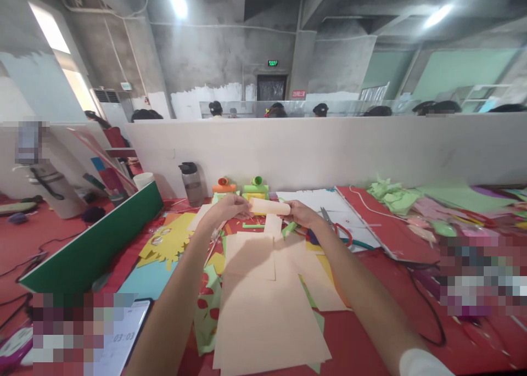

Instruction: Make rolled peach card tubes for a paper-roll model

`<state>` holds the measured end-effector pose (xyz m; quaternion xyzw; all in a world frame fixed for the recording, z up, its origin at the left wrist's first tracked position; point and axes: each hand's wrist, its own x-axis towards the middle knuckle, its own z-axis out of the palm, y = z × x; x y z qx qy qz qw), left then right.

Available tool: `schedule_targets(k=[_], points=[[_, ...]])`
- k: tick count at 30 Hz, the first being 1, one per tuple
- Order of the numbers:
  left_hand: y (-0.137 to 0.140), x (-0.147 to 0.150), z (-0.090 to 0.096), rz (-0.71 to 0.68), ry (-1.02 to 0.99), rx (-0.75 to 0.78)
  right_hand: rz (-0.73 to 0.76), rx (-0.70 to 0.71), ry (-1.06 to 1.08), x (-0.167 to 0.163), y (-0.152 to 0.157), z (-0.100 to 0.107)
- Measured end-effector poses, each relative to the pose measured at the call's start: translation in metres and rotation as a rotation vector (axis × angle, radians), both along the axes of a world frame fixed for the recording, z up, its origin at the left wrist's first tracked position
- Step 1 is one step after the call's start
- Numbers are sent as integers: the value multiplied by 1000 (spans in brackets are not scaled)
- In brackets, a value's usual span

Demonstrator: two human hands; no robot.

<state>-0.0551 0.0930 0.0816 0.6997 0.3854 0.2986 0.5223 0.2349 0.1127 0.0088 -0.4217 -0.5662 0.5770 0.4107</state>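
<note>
Between my two hands is a cream paper roll (269, 206), lifted above the table and lying crosswise. My left hand (234, 207) pinches its left end with the fingers closed. At the other end, my right hand (302, 213) grips the roll with bent fingers. A narrow cream paper strip (273, 226) hangs below the roll; I cannot tell whether it is joined to it. Beneath lie several cream paper sheets (267, 315), partly overlapping. Behind my hands stand an orange paper-tube figure (223, 188) and a green paper-tube figure (256, 188).
Red-handled scissors (341, 233) rest on white paper to the right. Yellow cut paper (171, 239) and a phone (132, 332) lie at left, near a green board (102, 239). A water bottle (191, 184) stands before the white partition (313, 151). Crumpled green paper (393, 196) sits far right.
</note>
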Motion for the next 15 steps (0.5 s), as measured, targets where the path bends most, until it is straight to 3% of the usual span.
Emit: schedule_targets(k=[8, 15], points=[[15, 3, -16, 33, 93, 122, 5, 40, -63, 0, -6, 11], [11, 4, -16, -48, 179, 192, 43, 69, -148, 3, -12, 23]])
